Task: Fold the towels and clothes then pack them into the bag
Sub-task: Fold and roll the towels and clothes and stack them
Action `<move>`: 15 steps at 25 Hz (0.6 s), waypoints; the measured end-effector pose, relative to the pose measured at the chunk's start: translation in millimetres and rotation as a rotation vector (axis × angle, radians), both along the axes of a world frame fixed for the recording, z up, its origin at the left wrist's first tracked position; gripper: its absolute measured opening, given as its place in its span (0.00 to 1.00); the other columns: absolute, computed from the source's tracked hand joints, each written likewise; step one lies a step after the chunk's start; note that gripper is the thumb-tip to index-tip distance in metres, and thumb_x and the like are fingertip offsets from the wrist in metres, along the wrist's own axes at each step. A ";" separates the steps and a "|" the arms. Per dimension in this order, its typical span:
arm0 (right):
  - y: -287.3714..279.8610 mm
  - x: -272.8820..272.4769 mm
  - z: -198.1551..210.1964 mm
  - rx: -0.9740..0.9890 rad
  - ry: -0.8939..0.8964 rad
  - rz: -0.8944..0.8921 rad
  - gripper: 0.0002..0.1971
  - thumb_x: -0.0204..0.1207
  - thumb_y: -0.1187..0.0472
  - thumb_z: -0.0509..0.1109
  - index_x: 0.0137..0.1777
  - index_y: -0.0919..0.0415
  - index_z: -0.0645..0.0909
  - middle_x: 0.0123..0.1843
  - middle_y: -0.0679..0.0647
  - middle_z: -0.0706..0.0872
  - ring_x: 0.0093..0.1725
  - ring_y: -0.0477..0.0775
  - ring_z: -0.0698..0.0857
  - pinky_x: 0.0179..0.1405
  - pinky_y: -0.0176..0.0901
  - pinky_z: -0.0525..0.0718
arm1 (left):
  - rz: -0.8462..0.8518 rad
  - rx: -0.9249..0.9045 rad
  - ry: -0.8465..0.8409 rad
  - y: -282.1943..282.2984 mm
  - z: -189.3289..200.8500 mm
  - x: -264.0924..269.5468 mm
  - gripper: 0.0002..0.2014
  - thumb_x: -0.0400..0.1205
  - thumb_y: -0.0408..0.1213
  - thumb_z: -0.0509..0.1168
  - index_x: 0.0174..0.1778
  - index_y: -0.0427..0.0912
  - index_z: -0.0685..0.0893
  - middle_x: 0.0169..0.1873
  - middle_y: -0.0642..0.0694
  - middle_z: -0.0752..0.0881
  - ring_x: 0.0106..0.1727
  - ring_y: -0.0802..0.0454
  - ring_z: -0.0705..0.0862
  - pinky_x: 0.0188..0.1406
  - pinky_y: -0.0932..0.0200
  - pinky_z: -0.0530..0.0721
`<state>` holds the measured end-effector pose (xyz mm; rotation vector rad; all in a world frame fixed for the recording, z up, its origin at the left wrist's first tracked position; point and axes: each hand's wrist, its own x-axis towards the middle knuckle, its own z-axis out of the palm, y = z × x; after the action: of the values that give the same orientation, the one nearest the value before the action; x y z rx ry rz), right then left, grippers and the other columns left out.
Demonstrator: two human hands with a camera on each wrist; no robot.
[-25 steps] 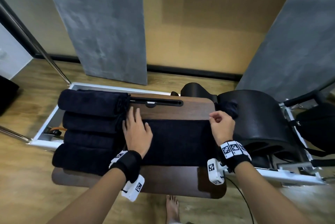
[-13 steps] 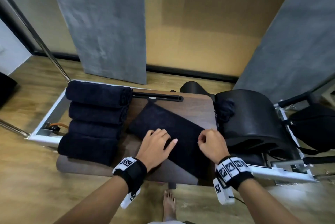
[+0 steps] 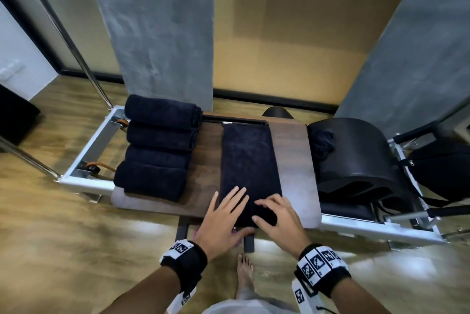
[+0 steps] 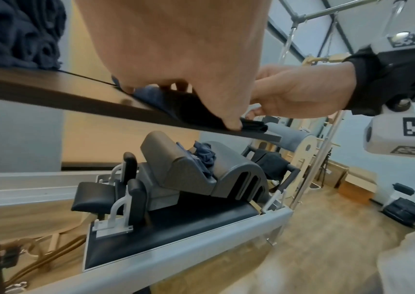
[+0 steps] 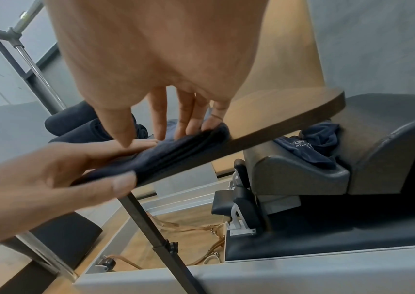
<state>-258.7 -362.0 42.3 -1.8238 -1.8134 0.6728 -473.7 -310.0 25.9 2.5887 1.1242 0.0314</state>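
Observation:
A dark navy towel (image 3: 248, 161), folded into a long strip, lies front to back on the brown tabletop (image 3: 292, 161). Both hands are at its near end by the table's front edge. My left hand (image 3: 229, 212) pinches that end, fingers on top and thumb under the edge, as the right wrist view shows (image 5: 75, 159). My right hand (image 3: 274, 212) arches over the same end with a small fold of towel (image 5: 176, 151) between thumb and fingers. Several rolled navy towels (image 3: 157, 145) are stacked on the table's left side.
A crumpled dark garment (image 3: 323, 143) lies on a black padded barrel (image 3: 361, 156) right of the table. A black bag (image 3: 442, 168) sits at the far right. The table stands over a metal-framed exercise machine (image 3: 89, 158). My bare foot (image 3: 245, 273) is below the front edge.
The towel lay across the table, then was swung round to lie front to back. Both hands moved from its two ends to its near end.

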 end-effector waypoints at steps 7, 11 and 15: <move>-11.4 0.7 -3.2 0.035 -0.167 0.076 0.34 0.73 0.27 0.71 0.74 0.45 0.81 0.62 0.40 0.73 0.65 0.42 0.73 0.65 0.39 0.77 | -0.042 0.179 -0.238 -2.5 1.5 -29.7 0.23 0.79 0.32 0.78 0.72 0.42 0.89 0.68 0.44 0.84 0.73 0.42 0.81 0.63 0.44 0.84; -19.2 3.3 -4.3 0.072 -0.398 0.113 0.29 0.76 0.39 0.75 0.76 0.46 0.79 0.65 0.46 0.73 0.66 0.49 0.75 0.65 0.46 0.80 | 0.001 0.237 -0.350 -2.3 -1.1 -35.1 0.15 0.84 0.36 0.74 0.67 0.43 0.91 0.58 0.53 0.85 0.63 0.51 0.82 0.60 0.53 0.76; -22.3 5.2 -2.4 0.150 -0.424 0.095 0.21 0.80 0.64 0.74 0.73 0.54 0.83 0.64 0.50 0.82 0.63 0.54 0.81 0.61 0.50 0.83 | 0.045 0.205 -0.377 2.1 0.9 -38.5 0.09 0.87 0.43 0.70 0.62 0.49 0.88 0.55 0.58 0.88 0.60 0.55 0.83 0.63 0.55 0.73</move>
<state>-253.5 -384.3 39.9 -1.8902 -2.1612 0.1780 -512.2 -307.9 26.8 2.5761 1.0815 0.6471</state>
